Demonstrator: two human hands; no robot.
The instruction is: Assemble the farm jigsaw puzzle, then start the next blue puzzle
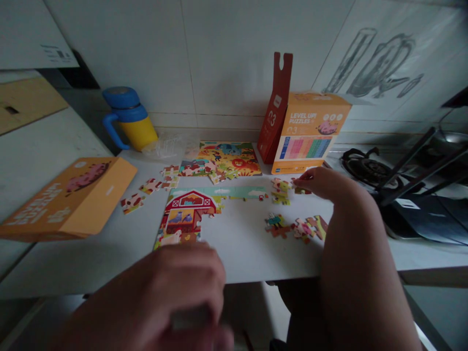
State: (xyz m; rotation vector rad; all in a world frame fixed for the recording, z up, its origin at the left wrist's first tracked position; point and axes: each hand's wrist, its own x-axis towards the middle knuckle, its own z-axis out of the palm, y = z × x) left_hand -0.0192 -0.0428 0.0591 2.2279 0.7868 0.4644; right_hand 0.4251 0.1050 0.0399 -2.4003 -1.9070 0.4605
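A partly assembled jigsaw puzzle (pixel 179 219) with a red barn lies on the counter, its top row of sky reaching right. In front of it, close to the camera, is my left hand (pixel 175 282), blurred and with curled fingers; whatever is inside them cannot be made out. My right hand (pixel 318 181) reaches to the far right by the orange box, fingertips pinched on a puzzle piece (pixel 302 187). Beside it lie loose yellow-green pieces (pixel 281 189). Nearer the front edge are joined pieces with a pink pig (pixel 303 228) and a teal piece (pixel 275 221).
An orange puzzle box (pixel 310 131) stands open at the back; another box (pixel 73 195) lies left. A picture sheet (pixel 234 156) with animals lies behind the puzzle, with loose pieces (pixel 133 203) to its left. Also here are a blue-yellow jug (pixel 133 122), clear plastic (pixel 170 146) and a stove (pixel 369 165).
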